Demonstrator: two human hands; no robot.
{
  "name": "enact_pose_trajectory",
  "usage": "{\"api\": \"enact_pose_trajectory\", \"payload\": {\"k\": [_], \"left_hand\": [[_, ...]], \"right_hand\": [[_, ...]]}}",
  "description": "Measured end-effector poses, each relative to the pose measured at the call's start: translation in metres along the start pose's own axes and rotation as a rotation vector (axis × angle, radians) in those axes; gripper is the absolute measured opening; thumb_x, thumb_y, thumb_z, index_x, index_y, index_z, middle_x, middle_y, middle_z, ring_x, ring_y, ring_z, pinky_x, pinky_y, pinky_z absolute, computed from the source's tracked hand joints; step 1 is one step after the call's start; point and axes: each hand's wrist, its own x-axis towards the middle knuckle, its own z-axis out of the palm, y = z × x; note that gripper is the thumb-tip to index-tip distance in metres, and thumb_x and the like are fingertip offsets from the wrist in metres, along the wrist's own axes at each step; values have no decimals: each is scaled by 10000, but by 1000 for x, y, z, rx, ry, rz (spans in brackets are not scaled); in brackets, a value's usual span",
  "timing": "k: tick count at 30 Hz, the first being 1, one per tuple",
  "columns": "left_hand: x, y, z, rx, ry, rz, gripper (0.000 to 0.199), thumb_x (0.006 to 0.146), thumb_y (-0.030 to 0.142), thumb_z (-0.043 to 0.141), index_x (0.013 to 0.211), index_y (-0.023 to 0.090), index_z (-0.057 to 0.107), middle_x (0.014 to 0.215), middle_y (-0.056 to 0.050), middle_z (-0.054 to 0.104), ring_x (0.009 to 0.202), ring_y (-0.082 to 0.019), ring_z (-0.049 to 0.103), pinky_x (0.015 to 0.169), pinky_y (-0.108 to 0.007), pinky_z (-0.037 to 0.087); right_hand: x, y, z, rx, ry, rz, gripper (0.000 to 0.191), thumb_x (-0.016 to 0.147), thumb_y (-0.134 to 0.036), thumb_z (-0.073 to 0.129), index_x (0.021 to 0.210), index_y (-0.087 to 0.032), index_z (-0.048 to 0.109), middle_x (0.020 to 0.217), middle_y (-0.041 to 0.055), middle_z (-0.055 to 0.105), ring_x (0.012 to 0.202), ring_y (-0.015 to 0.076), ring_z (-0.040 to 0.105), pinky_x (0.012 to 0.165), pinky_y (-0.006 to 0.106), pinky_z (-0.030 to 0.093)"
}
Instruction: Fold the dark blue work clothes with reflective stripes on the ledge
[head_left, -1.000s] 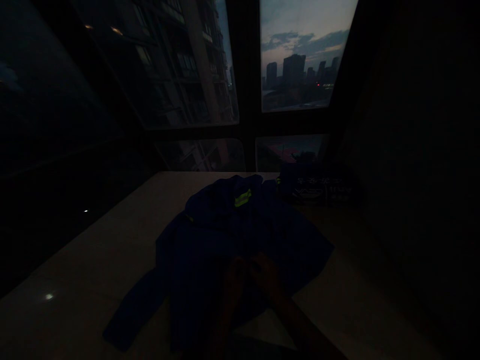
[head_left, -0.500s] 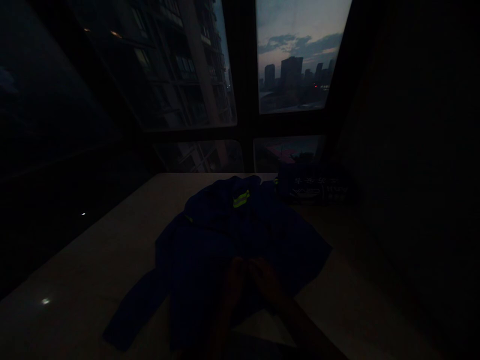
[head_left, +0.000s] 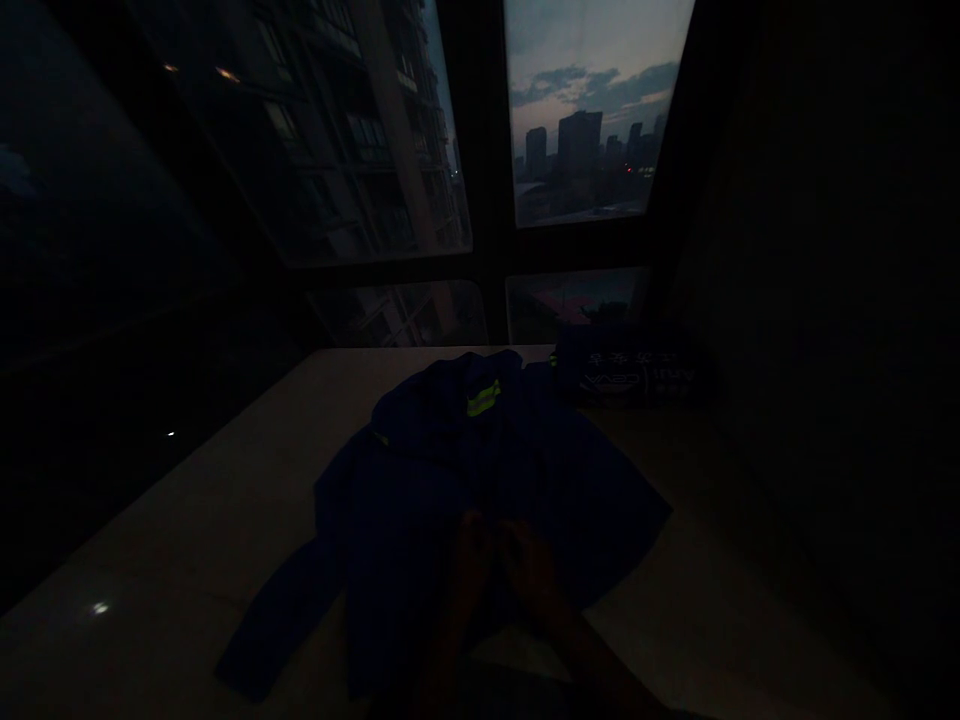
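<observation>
A dark blue jacket [head_left: 420, 480] with a yellow-green strip is spread over a pale surface, one sleeve reaching toward the lower left. At the jacket's lower middle, my left hand [head_left: 470, 555] is closed, its fingertips pinched on the fabric. Close beside it, on the right, my right hand [head_left: 529, 560] is also closed with bent fingers on the cloth. The scene is very dark, so the exact bit of fabric between the fingers cannot be made out.
The pale surface [head_left: 277, 450] runs back to a framed window [head_left: 592, 130] with buildings outside. At the back right, beside the wall, lies a dark blue bundle [head_left: 634, 370] with white lettering.
Both hands stay at the same part of the jacket, with only slight finger movement. The jacket's right corner lies marginally farther right, and the view has shifted a little.
</observation>
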Motion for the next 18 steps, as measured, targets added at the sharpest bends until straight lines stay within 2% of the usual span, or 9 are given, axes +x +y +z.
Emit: {"api": "enact_pose_trajectory", "payload": {"k": [3,6,10,14,18], "left_hand": [[0,-1,0,12,-1,-7,215,761,313,495,939,216,569,925,-68,687,891,-223,674,827,-363,523],[2,-6,1,22,11,13,186,758,330,498,898,221,556,888,-64,681,862,-226,669,816,-366,517],[3,-11,4,24,5,62,168,749,332,512,875,229,556,869,-57,678,843,-223,661,813,-365,509],[2,-11,4,71,-41,75,145,767,289,485,881,229,551,822,-41,659,760,-204,647,731,-330,493],[2,-17,6,78,-64,71,140,809,284,470,903,233,560,822,-28,662,753,-184,646,716,-304,486]], "right_hand": [[3,-7,-5,-28,-19,10,321,900,-241,474,1138,-178,682,1099,116,710,1002,217,664,898,345,523],[12,-17,-17,-120,-77,27,275,895,-247,492,1059,-205,708,1011,81,722,909,191,668,834,306,516],[30,-32,-36,-452,-196,-39,241,910,-282,507,892,-209,735,990,94,713,981,215,639,830,307,492],[45,-48,-40,-755,-352,-158,243,901,-214,499,911,-158,736,1039,160,694,1003,267,630,740,324,501],[49,-57,-36,-851,-398,-185,245,893,-157,486,932,-141,728,1049,178,687,968,274,647,699,325,506]]}}
